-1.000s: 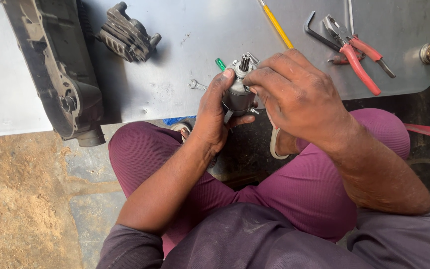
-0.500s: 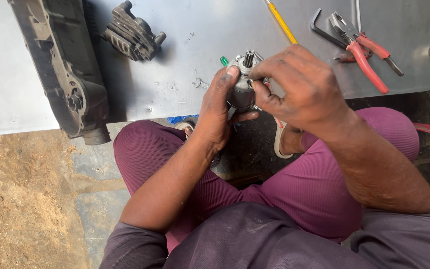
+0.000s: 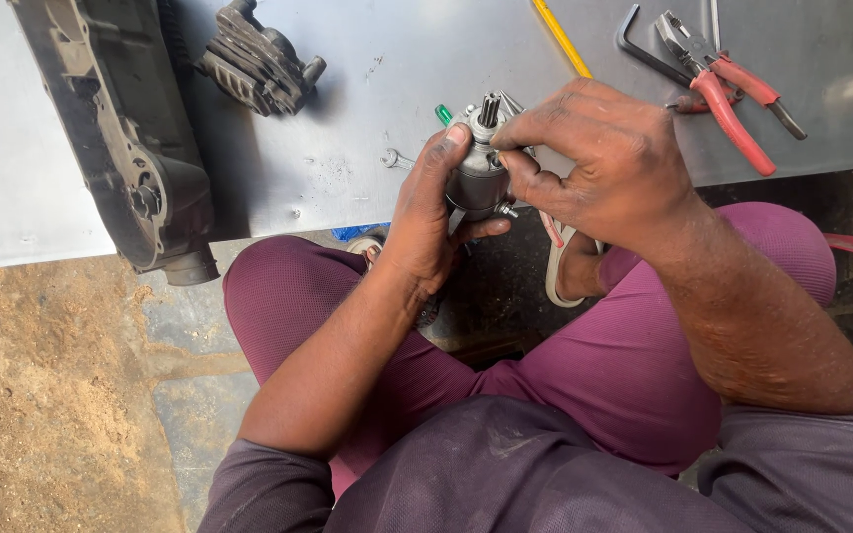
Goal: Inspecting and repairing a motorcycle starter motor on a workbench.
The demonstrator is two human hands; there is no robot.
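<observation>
Head camera is showing the left hand (image 3: 426, 212) wrapping closed around a small grey motor (image 3: 476, 178), held between both hands over the lap. Right hand (image 3: 599, 163) is pinching its top, fingers curled. Keeping the left grip firm is probably steadying the part best.

No packages, labels, signs or screens show anywhere in view.

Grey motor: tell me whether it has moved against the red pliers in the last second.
No. The grey motor stays in the left hand and right hand, left of the red pliers, over the metal sheet's near edge.
</observation>
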